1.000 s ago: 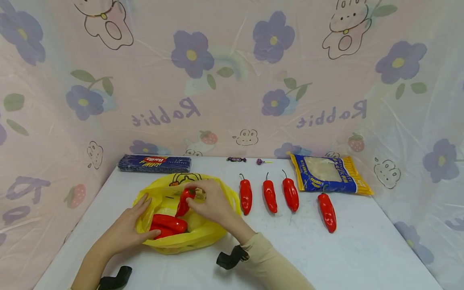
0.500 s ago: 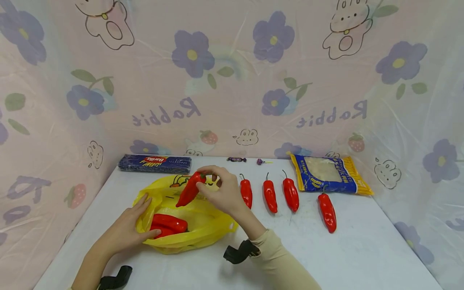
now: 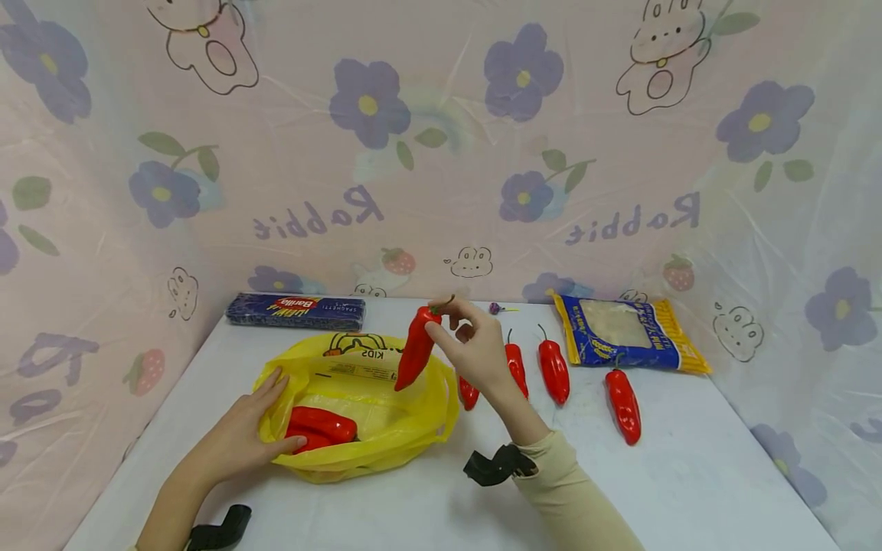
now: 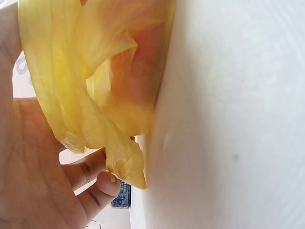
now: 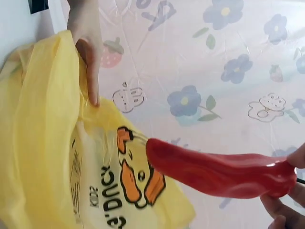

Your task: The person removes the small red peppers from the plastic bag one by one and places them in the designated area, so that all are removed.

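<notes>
My right hand [image 3: 475, 340] pinches a red chili pepper [image 3: 416, 350] near its stem end, and the pepper hangs tip down above the right part of the yellow plastic bag [image 3: 386, 455]. In the right wrist view the held pepper [image 5: 219, 174] lies across the view, its tip near the bag's printed side [image 5: 138, 191]. My left hand [image 3: 241, 432] holds the bag's left rim, thumb over the front edge and fingers along the side. Inside the mouth lie red peppers [image 3: 320, 427], partly covered by the thumb and rim. The left wrist view shows the left hand [image 4: 38, 167] against the bag [image 4: 105, 95].
Several red peppers [image 3: 623, 407] lie right of the bag, some partly behind my right hand. At the back are a blue spaghetti pack [image 3: 296, 311], a lollipop [image 3: 494, 308] and a blue and yellow packet [image 3: 627, 333]. A printed curtain [image 3: 441, 153] encloses the white table [image 3: 689, 490].
My right hand has lifted the pepper out of the bag and carried it up and to the right. The left hand has stayed at the bag's rim.
</notes>
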Available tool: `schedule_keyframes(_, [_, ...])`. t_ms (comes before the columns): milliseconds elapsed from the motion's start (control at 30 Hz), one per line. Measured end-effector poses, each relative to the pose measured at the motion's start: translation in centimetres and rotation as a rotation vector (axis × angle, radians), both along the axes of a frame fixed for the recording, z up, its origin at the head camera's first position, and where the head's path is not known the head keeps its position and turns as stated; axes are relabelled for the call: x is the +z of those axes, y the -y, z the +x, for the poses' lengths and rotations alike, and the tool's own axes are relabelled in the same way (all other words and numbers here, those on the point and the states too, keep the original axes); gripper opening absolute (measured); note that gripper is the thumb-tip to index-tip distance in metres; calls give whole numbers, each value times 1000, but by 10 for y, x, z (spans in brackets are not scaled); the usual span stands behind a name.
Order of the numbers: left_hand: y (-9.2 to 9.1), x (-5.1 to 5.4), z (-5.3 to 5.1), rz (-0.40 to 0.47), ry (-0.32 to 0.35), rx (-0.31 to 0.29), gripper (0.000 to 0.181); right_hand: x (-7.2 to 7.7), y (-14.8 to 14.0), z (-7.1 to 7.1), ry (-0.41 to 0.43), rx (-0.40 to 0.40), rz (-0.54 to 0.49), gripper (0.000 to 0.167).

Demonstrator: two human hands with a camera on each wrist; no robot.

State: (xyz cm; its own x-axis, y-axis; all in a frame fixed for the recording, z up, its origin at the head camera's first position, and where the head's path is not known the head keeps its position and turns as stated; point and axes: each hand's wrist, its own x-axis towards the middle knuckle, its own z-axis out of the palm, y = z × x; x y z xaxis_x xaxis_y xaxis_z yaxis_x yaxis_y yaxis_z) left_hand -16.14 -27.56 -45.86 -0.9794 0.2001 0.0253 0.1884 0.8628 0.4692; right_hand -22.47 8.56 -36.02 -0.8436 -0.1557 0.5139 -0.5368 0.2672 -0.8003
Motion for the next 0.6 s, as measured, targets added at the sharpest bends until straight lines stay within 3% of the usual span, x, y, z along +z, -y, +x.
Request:
schedule_keyframes(367, [1, -1, -1, -4, 22, 9, 113, -12, -57, -5, 149, -92, 26, 25])
schedule_keyframes(600, [2, -2, -2, -8, 12, 5, 111, -29, -87, -5, 311, -141, 59, 33])
